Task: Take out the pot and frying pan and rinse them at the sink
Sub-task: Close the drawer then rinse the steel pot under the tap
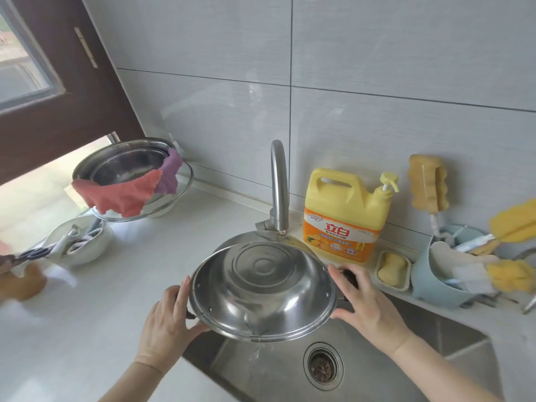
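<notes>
A shiny steel pot is held tilted toward me over the steel sink, its inside facing the camera. Water pours from its lower rim into the basin near the drain. My left hand grips the pot's left handle and my right hand grips the dark right handle. The faucet rises just behind the pot. No frying pan is in view.
A yellow dish soap jug stands behind the sink, beside a soap dish and a blue holder with brushes and sponges. At the back left, steel bowls draped with cloths and a white bowl sit on the white counter.
</notes>
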{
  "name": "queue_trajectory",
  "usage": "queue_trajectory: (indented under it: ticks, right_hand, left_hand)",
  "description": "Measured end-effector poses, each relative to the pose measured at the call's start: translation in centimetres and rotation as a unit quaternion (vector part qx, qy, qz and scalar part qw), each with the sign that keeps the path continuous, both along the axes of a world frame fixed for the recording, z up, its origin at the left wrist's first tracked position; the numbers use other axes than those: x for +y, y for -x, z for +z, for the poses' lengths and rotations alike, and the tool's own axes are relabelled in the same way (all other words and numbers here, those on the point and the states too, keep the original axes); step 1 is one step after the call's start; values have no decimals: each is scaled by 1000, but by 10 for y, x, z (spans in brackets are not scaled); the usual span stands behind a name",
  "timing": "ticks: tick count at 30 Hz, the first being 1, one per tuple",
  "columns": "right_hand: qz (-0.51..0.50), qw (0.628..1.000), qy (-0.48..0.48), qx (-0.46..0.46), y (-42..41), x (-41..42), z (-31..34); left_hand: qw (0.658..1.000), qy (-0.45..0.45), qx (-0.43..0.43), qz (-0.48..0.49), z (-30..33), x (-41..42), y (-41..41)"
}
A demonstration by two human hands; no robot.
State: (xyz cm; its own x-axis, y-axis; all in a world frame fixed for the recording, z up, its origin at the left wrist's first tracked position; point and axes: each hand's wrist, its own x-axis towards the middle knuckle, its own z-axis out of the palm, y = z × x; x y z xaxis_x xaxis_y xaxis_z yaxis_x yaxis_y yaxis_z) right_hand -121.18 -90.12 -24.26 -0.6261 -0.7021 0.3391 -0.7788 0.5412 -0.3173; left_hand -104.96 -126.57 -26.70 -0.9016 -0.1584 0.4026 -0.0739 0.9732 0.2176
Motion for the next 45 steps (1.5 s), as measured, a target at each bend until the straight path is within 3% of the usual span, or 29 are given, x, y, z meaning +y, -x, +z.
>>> queue_trajectory:
  ticks: [6, 13, 16, 18, 22, 26, 32, 39, 43, 45]
  right_hand:
    - [-69, 997, -4, -31, -8, 51, 3]
    - [-182, 979, -28, -83, -22, 104, 12]
    - [-172, 982, -18, -73, -23, 104, 15]
    - [-142, 990, -6, -10, -21, 101, 10]
    - [-131, 989, -30, -63, -14, 75, 6]
    - [-49, 999, 2, 2, -5, 39, -7]
    - [4, 1000, 2, 1, -4, -2, -13]
    - [-33, 999, 11, 16, -13, 28, -3]
    - [-128, 991, -6, -27, -25, 70, 6]
    - [-147, 989, 24, 6, -30, 92, 12]
  left_hand:
    - [999, 31, -20, -39, -6, 32, 36]
    - [994, 36, 21, -104, -9, 75, 71]
    - [993, 22, 12, -113, -11, 77, 74]
    - [994, 21, 9, -104, -11, 72, 71]
    - [997, 25, -2, -73, -11, 50, 53]
    - [999, 25, -11, -39, -10, 19, 26]
    - [1000, 2, -12, 5, -9, -7, -9]
    - [999, 35, -3, -16, -4, 17, 9]
    - [997, 54, 15, -58, 1, 54, 37]
    - [994, 52, 27, -87, 3, 73, 51]
